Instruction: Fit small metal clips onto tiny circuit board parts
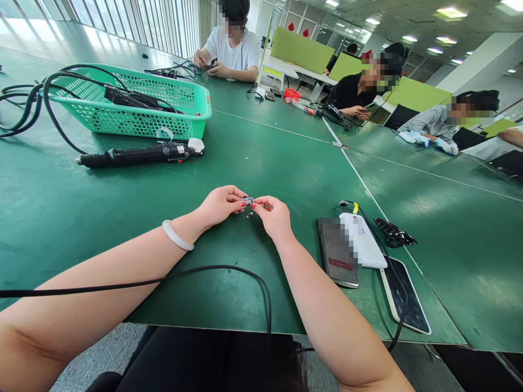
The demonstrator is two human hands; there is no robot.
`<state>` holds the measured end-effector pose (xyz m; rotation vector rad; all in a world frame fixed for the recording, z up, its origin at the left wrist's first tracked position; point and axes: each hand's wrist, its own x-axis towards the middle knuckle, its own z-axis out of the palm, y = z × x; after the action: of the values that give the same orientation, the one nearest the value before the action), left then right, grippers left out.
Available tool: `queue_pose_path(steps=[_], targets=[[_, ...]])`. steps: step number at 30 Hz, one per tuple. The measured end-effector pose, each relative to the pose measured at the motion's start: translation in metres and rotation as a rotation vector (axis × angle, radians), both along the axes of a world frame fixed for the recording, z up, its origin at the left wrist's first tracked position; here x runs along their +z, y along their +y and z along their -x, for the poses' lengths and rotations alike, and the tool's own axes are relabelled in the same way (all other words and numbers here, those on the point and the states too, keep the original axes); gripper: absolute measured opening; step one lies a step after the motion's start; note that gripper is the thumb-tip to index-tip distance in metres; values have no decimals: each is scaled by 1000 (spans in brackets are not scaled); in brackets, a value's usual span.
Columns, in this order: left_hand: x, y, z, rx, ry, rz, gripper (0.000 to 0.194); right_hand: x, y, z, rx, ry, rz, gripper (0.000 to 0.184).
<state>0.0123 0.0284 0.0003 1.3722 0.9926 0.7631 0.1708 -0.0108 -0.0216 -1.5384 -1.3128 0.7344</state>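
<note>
Between my two hands, just above the green table [229, 147], is a small grey and black part [248, 201] that looks like a tiny electronic board; its exact kind is too small to make out. My left hand [224, 206] pinches its left end between thumb and fingers. From the other side, my right hand [273, 214] grips the right end the same way. Right below the fingertips a tiny pale rectangular piece [249, 215] lies on the table, apart from both hands. A black electric screwdriver [139, 155] rests farther left, untouched.
Behind the screwdriver stands a green basket [183, 126] with cables and black devices. Right of my arm lie a dark phone [341, 272], a white power bank [363, 239], another phone [406, 294] and a black hair clip [394, 232]. A black cable [196, 269] crosses my left forearm. Several people sit beyond.
</note>
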Motion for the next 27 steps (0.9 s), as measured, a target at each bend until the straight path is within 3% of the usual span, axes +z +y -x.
queue_pose_path(steps=[8,13,17,21,27], targets=[[3,-1,-1,40,53,-15,15,5,0,-9,-55,-3,6,22],[3,-1,-2,66,42,3,13,8,-6,-6,7,-309,58,11],[3,-1,-2,77,42,-5,11,9,-12,5,89,-527,46,13],[1,0,-2,67,42,-9,10,7,-11,6,128,-621,49,9],[-2,1,-1,57,51,-11,12,8,-9,-7,127,-639,57,20]])
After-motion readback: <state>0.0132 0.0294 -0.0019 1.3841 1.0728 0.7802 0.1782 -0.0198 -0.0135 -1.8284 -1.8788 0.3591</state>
